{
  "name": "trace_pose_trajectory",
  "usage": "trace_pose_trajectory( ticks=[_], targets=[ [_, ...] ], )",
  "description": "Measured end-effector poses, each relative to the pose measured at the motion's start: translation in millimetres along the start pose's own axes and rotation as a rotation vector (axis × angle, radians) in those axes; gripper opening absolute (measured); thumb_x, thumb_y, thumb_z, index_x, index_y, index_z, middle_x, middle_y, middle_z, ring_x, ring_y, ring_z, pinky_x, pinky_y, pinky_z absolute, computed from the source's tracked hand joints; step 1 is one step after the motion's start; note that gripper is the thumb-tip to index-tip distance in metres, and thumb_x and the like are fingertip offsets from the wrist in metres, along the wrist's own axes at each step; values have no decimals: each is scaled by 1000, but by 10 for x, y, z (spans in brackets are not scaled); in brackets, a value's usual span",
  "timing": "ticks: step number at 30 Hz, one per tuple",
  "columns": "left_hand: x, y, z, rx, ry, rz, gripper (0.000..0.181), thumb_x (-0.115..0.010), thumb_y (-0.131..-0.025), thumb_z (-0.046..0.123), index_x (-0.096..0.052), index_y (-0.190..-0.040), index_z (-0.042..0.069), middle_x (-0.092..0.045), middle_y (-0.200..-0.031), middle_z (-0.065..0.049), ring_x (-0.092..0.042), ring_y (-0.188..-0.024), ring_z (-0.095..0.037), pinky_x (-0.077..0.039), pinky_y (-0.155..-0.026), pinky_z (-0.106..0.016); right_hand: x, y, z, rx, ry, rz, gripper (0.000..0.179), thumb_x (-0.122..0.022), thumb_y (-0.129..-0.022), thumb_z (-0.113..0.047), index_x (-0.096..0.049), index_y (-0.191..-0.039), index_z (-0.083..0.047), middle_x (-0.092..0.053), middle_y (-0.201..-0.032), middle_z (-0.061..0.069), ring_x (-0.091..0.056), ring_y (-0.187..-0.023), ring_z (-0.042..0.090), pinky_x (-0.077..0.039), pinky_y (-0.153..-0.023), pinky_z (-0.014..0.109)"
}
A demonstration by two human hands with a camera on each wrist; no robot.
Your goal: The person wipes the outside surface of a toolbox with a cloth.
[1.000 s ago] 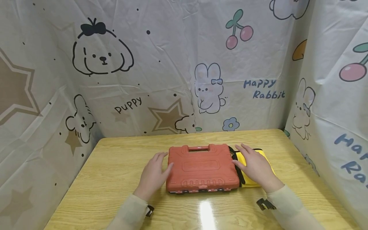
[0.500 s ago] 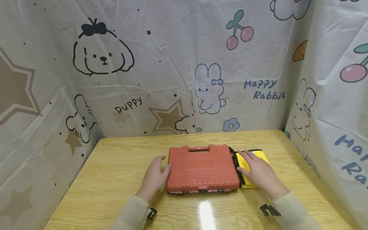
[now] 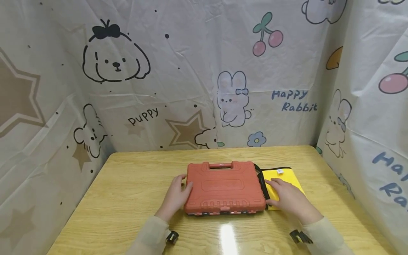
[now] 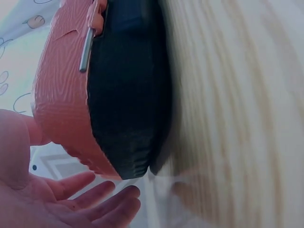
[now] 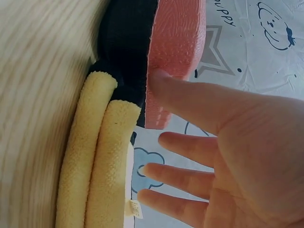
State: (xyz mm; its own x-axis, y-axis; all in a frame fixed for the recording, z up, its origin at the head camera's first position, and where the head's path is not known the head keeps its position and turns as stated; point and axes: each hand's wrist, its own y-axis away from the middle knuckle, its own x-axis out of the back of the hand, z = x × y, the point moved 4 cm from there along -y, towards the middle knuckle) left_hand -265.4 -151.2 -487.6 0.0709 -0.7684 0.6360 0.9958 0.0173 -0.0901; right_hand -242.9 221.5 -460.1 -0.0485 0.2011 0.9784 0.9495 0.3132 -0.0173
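Note:
A red plastic carrying case [image 3: 223,185] lies flat on the table, its handle at the far side. The left wrist view shows its black lower half [image 4: 126,90] beneath the red lid. My left hand [image 3: 173,196] is at the case's left side, thumb at the lid edge and fingers extended. On the other side, my right hand [image 3: 291,199] is over a folded yellow fleecy cloth [image 3: 291,175] with black edging and a white tag. In the right wrist view its thumb [image 5: 190,97] reaches the case's red side, and the other fingers are loosely spread.
The wood-grain table [image 3: 140,170] ends at a back edge against a white curtain [image 3: 178,78] printed with cartoon animals. More of that curtain hangs at the left and right. A black band [image 3: 172,238] sits at the left wrist, another black band [image 3: 299,236] at the right.
My right hand has come down and nearer over the yellow cloth, uncovering its tag. My left hand has shifted slightly right, closer against the case. The case stays in place.

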Motion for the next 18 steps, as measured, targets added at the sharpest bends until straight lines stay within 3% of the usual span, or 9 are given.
trace_pose_trajectory(
  ticks=[10,18],
  targets=[
    [-82,-34,-16,29,77,-32,54,-56,-107,21,-41,-152,-5,-43,-154,-30,-54,-135,-48,-47,-111,-56,-160,-18,65,-36,-59,-112,83,-95,-70,-36,-62,-140,-5,-56,-145,24,-57,-129,46,-48,-105,63],
    [-121,-29,-18,25,132,-58,56,-53,-108,19,-34,-155,-5,-39,-158,-30,-46,-143,-46,-40,-117,-56,-212,-19,74,14,-50,-103,90,-95,-70,-32,-56,-145,0,-55,-145,24,-57,-127,46,-53,-99,60]
  ],
)
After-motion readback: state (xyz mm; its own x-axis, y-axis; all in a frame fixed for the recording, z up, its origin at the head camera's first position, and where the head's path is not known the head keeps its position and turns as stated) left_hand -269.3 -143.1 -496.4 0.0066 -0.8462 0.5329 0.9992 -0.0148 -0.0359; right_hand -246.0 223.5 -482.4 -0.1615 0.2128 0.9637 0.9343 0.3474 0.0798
